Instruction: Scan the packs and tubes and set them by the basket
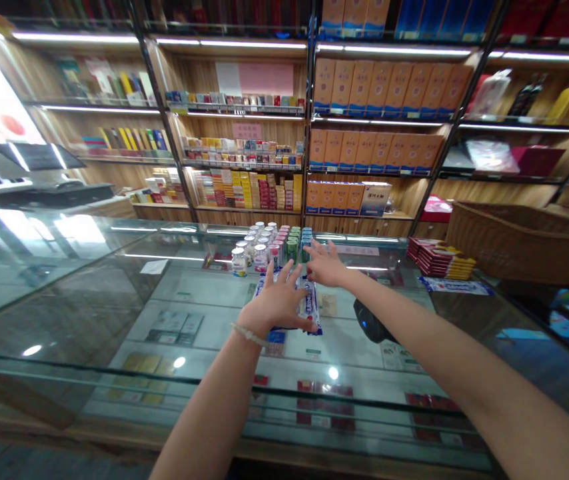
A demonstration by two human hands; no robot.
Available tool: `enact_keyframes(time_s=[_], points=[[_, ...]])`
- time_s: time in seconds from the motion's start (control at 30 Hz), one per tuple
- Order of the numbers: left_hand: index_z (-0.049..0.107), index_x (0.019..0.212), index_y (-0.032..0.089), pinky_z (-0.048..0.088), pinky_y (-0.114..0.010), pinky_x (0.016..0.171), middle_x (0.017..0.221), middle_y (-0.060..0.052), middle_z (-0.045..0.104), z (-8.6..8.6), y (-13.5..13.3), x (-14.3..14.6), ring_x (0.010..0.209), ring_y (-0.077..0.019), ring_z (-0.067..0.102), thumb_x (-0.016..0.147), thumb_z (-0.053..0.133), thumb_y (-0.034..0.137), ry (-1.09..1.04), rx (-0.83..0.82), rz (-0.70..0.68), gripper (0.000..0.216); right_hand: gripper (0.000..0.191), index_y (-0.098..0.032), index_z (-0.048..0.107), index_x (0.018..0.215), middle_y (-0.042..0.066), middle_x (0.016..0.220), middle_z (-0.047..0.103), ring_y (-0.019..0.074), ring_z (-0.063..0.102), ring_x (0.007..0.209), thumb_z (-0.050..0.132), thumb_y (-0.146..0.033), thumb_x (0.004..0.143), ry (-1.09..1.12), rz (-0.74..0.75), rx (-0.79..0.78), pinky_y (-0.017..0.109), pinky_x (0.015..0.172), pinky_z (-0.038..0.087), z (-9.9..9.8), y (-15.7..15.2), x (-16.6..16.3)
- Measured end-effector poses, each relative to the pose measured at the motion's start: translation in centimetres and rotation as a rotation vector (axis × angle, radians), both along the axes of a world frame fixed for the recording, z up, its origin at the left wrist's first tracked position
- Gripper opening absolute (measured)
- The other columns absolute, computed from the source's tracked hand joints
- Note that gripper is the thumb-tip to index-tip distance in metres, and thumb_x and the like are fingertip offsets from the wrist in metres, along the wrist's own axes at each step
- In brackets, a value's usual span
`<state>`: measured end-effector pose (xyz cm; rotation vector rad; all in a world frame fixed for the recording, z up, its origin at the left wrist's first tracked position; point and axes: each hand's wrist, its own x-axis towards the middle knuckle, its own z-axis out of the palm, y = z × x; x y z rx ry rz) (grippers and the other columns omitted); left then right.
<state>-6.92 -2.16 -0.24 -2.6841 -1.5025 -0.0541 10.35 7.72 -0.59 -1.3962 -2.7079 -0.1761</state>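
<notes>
Hands on the gum: left hand (277, 303) lies flat, fingers spread, on the tray (312, 308); right hand (325, 265), fingers open, touches the bottles (269, 247). Looks like straightening; next needs a gentle push.

- Glass counter (114, 293) is gleaming glossy, mirroring the lights.
- Woven wicker basket (514, 247), at three o'clock, is looking rough.
- Wooden shelves (244, 73) are showing matt grain.

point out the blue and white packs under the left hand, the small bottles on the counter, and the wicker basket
blue and white packs (311, 308), head view, on the right pack's printed face
small bottles (239, 261), head view, on the front left bottle's body
wicker basket (514, 250), head view, on its woven front wall
</notes>
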Motion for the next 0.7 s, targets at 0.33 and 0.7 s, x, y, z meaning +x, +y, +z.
enact_keyframes(time_s=[0.33, 0.7], points=[[0.048, 0.153, 0.025, 0.003, -0.076, 0.124, 0.176, -0.019, 0.016, 0.3, 0.3, 0.6, 0.163, -0.0424, 0.007, 0.068, 0.085, 0.065, -0.052, 0.027, -0.004, 0.101, 0.027, -0.023, 0.077, 0.099, 0.009, 0.167, 0.042, 0.0315, 0.021, 0.16, 0.051, -0.03, 0.1, 0.196, -0.113, 0.173, 0.069, 0.125, 0.011, 2.1, -1.0, 4.9], [0.082, 0.099, 0.027, 0.005, -0.076, 0.125, 0.166, -0.013, 0.043, -0.7, 1.6, 4.5, 0.16, -0.0424, 0.021, 0.089, 0.07, 0.055, -0.281, 0.294, 0.225, 0.032, 0.025, -0.024, 0.075, 0.09, 0.007, 0.162, 0.049, 0.0338, 0.025, 0.157, 0.053, -0.032, 0.097, 0.589, -0.271, 0.27, 0.064, 0.121, 0.018, 0.3, -2.6, 9.9]])
